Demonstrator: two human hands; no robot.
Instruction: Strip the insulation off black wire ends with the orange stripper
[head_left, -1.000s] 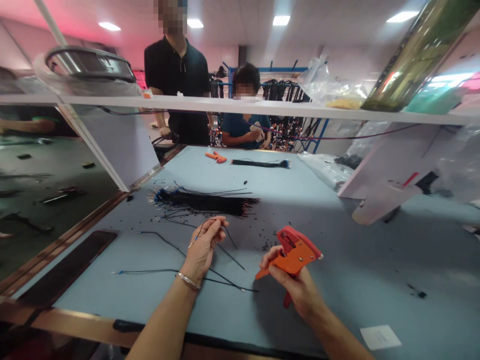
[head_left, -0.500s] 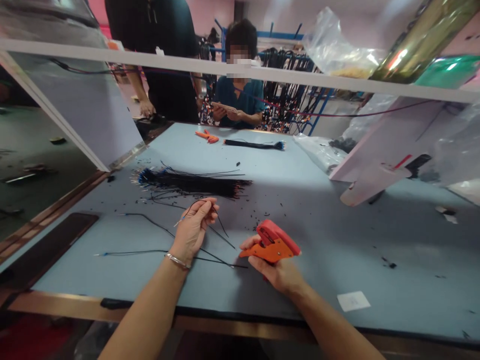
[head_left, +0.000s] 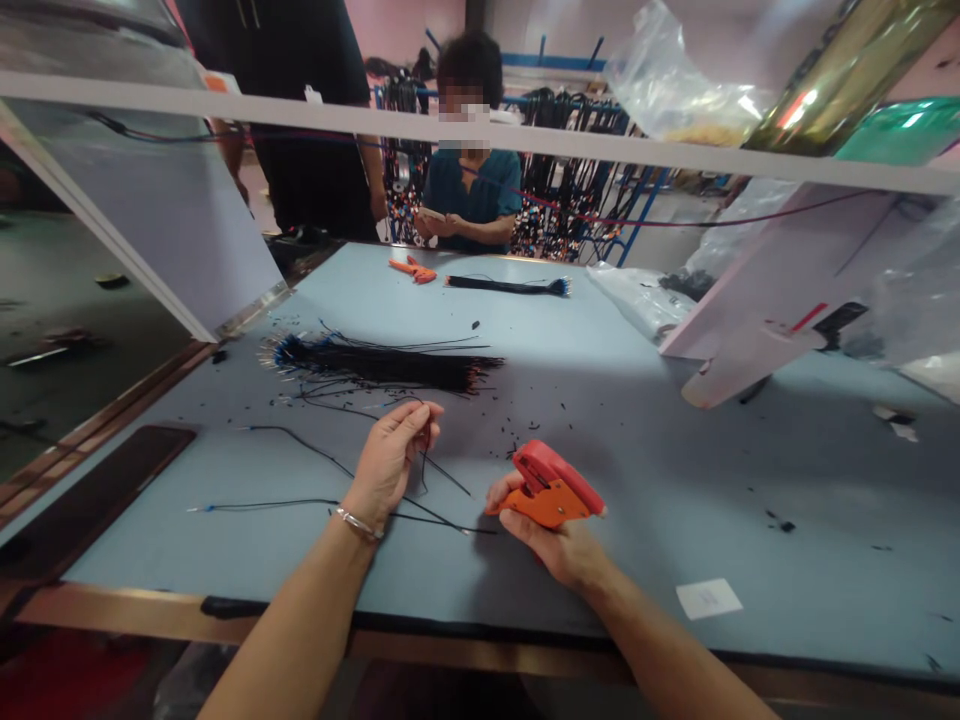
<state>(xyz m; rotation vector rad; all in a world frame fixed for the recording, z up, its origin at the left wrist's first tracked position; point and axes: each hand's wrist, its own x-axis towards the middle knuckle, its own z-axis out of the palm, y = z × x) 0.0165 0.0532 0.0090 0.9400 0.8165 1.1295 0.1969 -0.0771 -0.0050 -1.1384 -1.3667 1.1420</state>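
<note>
A thin black wire (head_left: 424, 470) is pinched in my left hand (head_left: 394, 450), its short end hanging below the fingers. My right hand (head_left: 551, 535) is wrapped round the handles of a red and orange wire stripper (head_left: 555, 490), whose head points up and to the right. The two hands are apart, with the tool away from the held wire. Loose black wires (head_left: 285, 503), some with blue terminals, lie under and left of my left hand. Behind it rests a thick bundle of black wires (head_left: 397, 365) with blue terminals at its left end.
Farther back lie orange pliers (head_left: 412, 270) and a smaller wire bundle (head_left: 510, 287). A dark flat slab (head_left: 97, 490) is at the left; a white paper (head_left: 709, 598) lies front right. A white shelf bar (head_left: 525, 137) crosses above. Two people stand or sit beyond the table.
The held wire has shifted in my left fingers; its free end now hangs more steeply. My left hand and the tool moved slightly right. The people behind the table shifted a little.
</note>
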